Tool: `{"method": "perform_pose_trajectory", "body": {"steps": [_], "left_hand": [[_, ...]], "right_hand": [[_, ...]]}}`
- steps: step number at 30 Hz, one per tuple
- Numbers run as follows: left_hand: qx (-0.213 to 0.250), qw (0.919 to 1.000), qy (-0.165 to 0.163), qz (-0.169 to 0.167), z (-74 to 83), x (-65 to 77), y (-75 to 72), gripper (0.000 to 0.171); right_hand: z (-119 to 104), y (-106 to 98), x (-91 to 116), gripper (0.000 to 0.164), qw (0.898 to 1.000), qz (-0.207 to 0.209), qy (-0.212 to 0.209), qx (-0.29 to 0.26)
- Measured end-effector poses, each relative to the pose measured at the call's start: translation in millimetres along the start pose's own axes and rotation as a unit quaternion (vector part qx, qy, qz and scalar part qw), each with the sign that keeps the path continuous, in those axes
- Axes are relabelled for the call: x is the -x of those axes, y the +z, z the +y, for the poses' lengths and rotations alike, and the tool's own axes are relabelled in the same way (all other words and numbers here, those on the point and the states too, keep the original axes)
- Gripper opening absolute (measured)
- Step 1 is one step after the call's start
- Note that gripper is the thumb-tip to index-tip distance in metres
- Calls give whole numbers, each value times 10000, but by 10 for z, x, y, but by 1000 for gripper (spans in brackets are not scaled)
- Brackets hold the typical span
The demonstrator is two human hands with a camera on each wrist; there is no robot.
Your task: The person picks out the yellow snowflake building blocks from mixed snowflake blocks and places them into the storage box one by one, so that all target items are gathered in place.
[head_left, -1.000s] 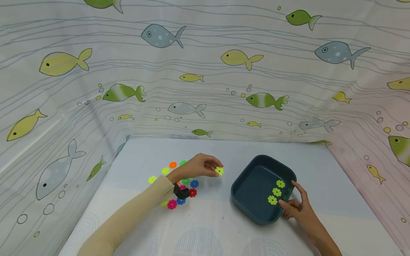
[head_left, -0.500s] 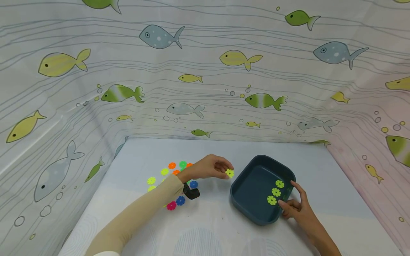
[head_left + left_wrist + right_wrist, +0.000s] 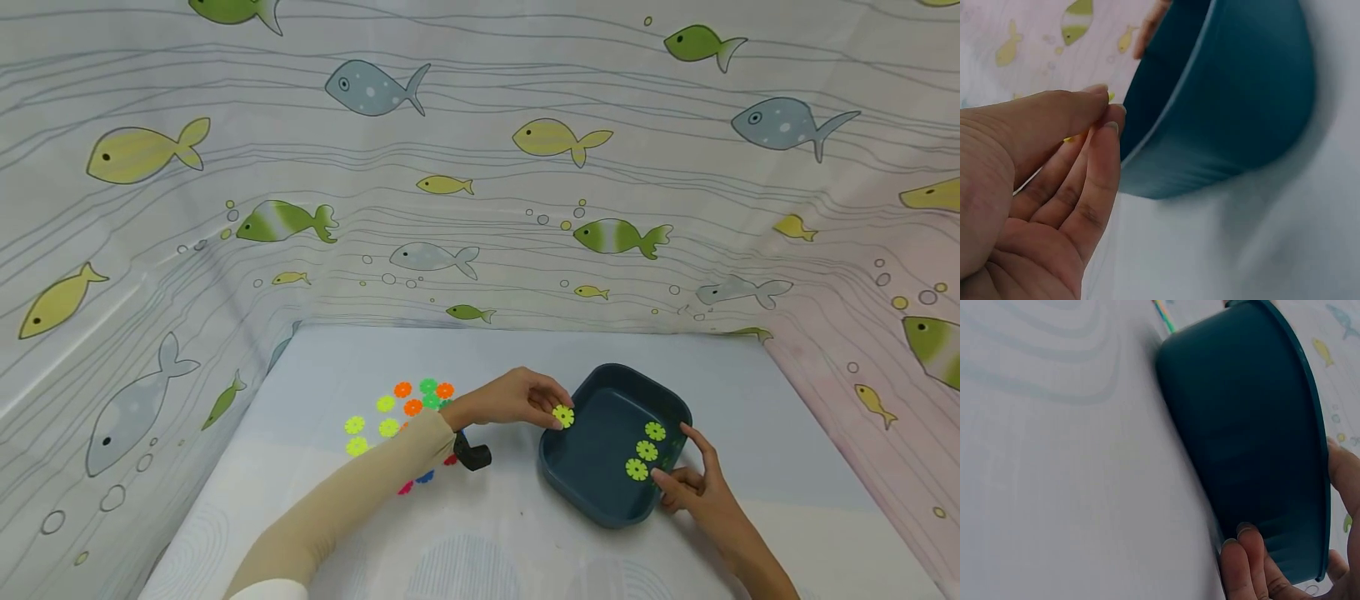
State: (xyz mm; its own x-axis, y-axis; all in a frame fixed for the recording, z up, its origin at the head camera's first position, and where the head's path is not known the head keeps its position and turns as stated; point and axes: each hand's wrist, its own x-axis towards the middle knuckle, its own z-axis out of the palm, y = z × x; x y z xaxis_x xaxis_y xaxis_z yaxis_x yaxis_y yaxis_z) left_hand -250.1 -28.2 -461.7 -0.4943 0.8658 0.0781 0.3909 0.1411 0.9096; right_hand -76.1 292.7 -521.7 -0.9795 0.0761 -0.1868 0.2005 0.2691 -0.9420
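Behind the left hand's fingers, many flower-shaped, flat discs of several bright colours are lying in a loose group. The left hand is pinching one yellow, flower-shaped, thin disc; thumb and fingertips are nearly meeting, and the disc is sticking out beyond them. Just ahead of these fingertips, the dark teal, rounded-square, plastic-looking tray is standing; whether the disc is touching its rim, I cannot tell. Inside, three similar yellow discs are lying in a row, just left of the right hand's thumb. The right hand is gripping the tray's right wall, fingers bending around it.
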Motion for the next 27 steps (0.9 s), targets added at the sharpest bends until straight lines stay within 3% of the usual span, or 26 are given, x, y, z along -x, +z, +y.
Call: {"method": "perform_pose_trajectory", "body": {"steps": [13,20,27], "left_hand": [[-196,9988,263,-368,35,-389,238,33],[-371,9970,394,-545,102,-531,363,34],[-441,9966,323,-619,118,-653,473,35]], "right_hand": [[48,-14,-15,93,10000,10,-54,7],[50,-26,-20,91,9999,-73,-81,-92],[33,-26,-17,91,9998,-90,-73,-152]]}}
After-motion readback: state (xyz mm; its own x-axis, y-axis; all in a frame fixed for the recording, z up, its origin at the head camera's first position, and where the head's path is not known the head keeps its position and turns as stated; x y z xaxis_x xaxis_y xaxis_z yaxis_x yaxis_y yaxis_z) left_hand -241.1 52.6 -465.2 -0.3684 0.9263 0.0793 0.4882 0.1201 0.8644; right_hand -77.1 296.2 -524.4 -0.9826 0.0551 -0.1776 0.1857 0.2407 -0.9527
